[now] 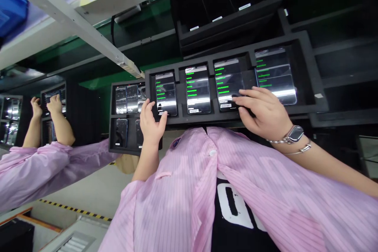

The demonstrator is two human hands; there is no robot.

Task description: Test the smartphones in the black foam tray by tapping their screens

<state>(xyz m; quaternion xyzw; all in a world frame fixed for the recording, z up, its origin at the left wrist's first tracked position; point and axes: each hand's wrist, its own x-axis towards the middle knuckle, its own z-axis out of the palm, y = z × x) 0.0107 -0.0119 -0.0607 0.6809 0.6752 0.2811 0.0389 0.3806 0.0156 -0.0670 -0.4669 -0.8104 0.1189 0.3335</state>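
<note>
Crosswise before a striped pink shirt (pixel 189 157), a long black tray (pixel 317 82) with four phones (pixel 197 86) in a row, one per compartment, screens up and lit with green text on black. From left to right: first phone (pixel 165 96), second phone (pixel 197 96), third phone (pixel 227 75), fourth phone (pixel 280 71).

At the near left corner of the tray, left hand (pixel 151 124), with fingers (pixel 145 108) parted and curved, thumb beside the lower end of the first phone. Holds nothing. Between the third and fourth phones, right hand (pixel 262 112), with fingers (pixel 251 101) loosely extended, thumb apart, tips over the lower right corner of the third phone. Grips nothing. For either hand, cannot tell contact from hovering.

At the right wrist, a watch (pixel 295 134) and a bracelet (pixel 305 148). Partly behind the left hand, a second tray (pixel 130 115) with more phones (pixel 121 133). Farther left, another person's raised hand (pixel 56 104) and pink sleeve (pixel 50 165).
</note>
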